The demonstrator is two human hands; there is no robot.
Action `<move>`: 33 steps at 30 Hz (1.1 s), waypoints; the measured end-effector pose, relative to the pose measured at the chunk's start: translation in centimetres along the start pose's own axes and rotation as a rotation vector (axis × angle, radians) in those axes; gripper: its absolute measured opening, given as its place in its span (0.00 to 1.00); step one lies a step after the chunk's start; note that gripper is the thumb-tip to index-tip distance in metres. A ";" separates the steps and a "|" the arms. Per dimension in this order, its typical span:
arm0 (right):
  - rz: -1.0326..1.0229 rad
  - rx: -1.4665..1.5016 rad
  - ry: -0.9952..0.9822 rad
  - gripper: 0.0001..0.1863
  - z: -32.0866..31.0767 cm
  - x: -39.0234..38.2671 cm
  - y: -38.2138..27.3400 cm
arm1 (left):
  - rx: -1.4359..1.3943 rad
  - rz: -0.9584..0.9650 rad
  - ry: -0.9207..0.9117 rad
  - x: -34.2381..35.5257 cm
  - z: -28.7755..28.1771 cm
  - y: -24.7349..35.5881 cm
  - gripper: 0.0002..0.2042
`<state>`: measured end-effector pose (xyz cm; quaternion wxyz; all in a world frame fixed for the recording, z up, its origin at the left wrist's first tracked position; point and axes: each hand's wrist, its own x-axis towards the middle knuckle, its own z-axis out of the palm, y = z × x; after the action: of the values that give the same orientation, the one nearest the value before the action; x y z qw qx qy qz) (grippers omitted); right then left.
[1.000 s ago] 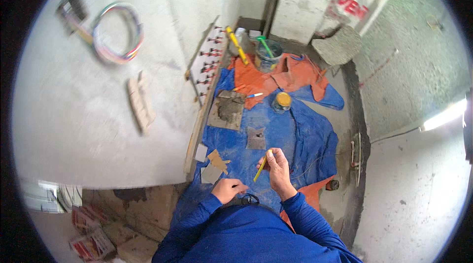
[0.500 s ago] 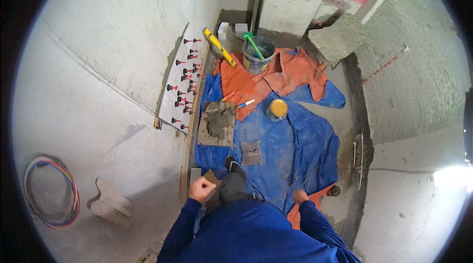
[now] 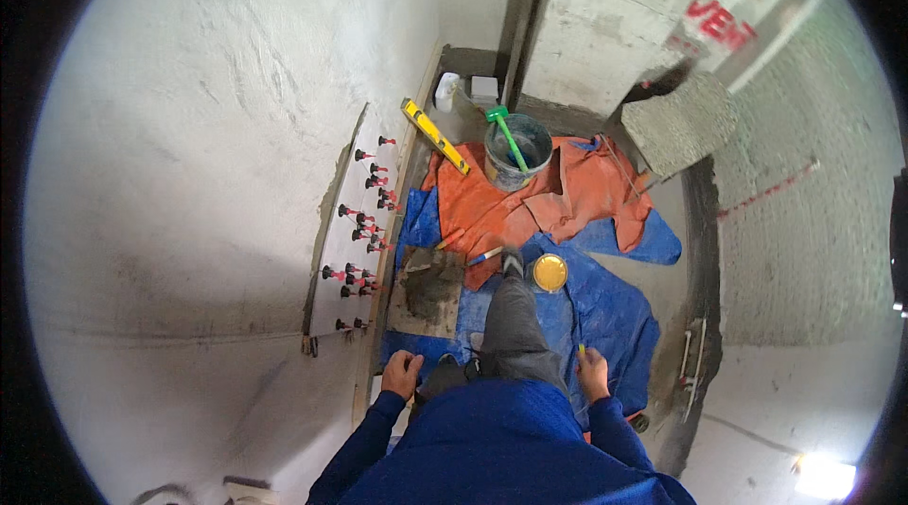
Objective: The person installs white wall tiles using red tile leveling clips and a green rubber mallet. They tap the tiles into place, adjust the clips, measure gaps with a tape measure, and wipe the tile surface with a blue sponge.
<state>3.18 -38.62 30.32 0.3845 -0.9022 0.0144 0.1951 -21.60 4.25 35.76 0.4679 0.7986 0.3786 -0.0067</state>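
Observation:
My left hand [image 3: 402,374] hangs beside my left leg with its fingers curled in. What it holds, if anything, is hidden. Low on the right, my right hand [image 3: 593,375] is closed, and a thin yellow tip [image 3: 582,350] sticks up from its fingers; the rest of that object cannot be seen. Ahead of my left hand lies a board with grey mortar [image 3: 427,321] on it. A tin with a yellow lid [image 3: 550,272] stands just past my forward foot [image 3: 512,263]. On the left wall a white tile panel [image 3: 333,302] carries several black-and-red levelling clips [image 3: 363,228].
A blue tarp [image 3: 615,306] and orange sheets [image 3: 591,193] cover much of the floor. Further off are a bucket [image 3: 518,153] with a green-handled tool [image 3: 512,141], a yellow spirit level [image 3: 435,136] and a marker [image 3: 485,256]. Pipes [image 3: 693,354] run along the right.
One leg has stepped forward onto the tarp, its foot now near the yellow-lidded tin. My view has moved along with it. A yellow tip now shows in my right hand.

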 end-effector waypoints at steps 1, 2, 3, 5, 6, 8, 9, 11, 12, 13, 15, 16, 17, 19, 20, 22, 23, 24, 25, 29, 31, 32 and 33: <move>-0.091 -0.024 0.015 0.13 -0.2 3.6 -3.6 | -0.004 -0.030 0.029 0.8 1.4 -0.8 0.19; -0.088 -0.114 0.020 0.13 0.1 7.5 -7.3 | -0.011 -0.069 0.066 1.5 2.9 -1.6 0.18; -0.191 -0.153 -0.033 0.13 0.3 11.0 -10.7 | -0.015 -0.078 0.114 2.2 4.5 -2.3 0.19; -0.414 -0.199 -0.181 0.13 2.4 18.3 -17.2 | -0.015 -0.113 0.238 4.5 7.4 -2.8 0.19; -0.570 -0.299 -0.233 0.12 4.5 21.5 -20.0 | -0.024 -0.112 0.303 5.8 8.7 -2.5 0.19; -1.046 -0.371 -0.358 0.12 8.7 28.2 -24.4 | -0.041 -0.138 0.450 8.4 12.0 0.2 0.19; -1.081 -0.502 -0.518 0.12 10.6 31.1 -25.9 | -0.161 -0.465 0.414 10.3 13.5 2.5 0.19; -1.154 -0.751 -0.813 0.12 12.7 36.1 -27.4 | -0.169 -0.543 0.488 13.7 16.4 8.5 0.19; -1.129 -0.765 -0.883 0.12 12.9 38.5 -28.0 | -0.144 -0.567 0.473 13.8 16.7 11.2 0.19; -1.059 -0.789 -0.941 0.12 12.0 40.4 -28.1 | -0.142 -0.613 0.510 14.3 17.3 14.0 0.21; -0.977 -0.825 -1.024 0.12 10.1 43.8 -29.4 | -0.253 -0.801 0.533 15.0 17.4 19.6 0.22; -0.933 -0.785 -1.059 0.12 8.7 44.9 -30.1 | -0.299 -0.874 0.566 15.6 17.3 21.7 0.22; -0.886 -0.745 -1.092 0.12 7.3 45.8 -31.1 | -0.314 -0.837 0.581 15.7 17.4 24.1 0.23; -0.705 -0.727 -1.164 0.12 4.7 46.9 -33.5 | -0.490 -0.938 0.611 15.3 17.5 29.0 0.24; -0.667 -0.724 -1.218 0.12 3.2 47.2 -34.8 | -0.574 -0.985 0.626 15.2 17.6 31.2 0.25; -0.567 -0.713 -1.294 0.12 1.3 47.3 -36.8 | -0.674 -1.013 0.616 14.6 17.7 35.2 0.26; -0.536 -0.735 -1.342 0.14 1.3 47.5 -37.3 | -0.722 -1.027 0.602 14.4 17.7 36.3 0.27; -0.585 -0.754 -1.347 0.14 2.3 47.7 -37.3 | -0.758 -1.020 0.586 14.9 18.0 36.2 0.27; -0.642 -0.779 -1.357 0.13 4.0 48.4 -37.1 | -0.798 -1.001 0.577 15.7 18.5 35.3 0.28; -0.841 -0.454 -1.215 0.12 18.9 52.3 -33.8 | -0.744 -0.861 0.677 23.9 21.9 23.7 0.28; -0.613 -0.399 -1.368 0.13 29.7 54.5 -32.0 | -0.868 -0.806 0.615 30.7 23.4 13.6 0.26; -0.230 -0.455 -1.560 0.15 34.2 55.3 -31.4 | -0.807 -0.688 0.583 34.6 24.4 8.8 0.25; -0.352 -0.476 -1.569 0.14 38.2 55.5 -30.5 | -0.737 -0.576 0.559 38.2 25.1 4.4 0.23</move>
<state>46.78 16.42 7.17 0.1070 -0.5507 -0.4399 0.7012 16.98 7.03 10.95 0.5774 0.4172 0.6693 0.2111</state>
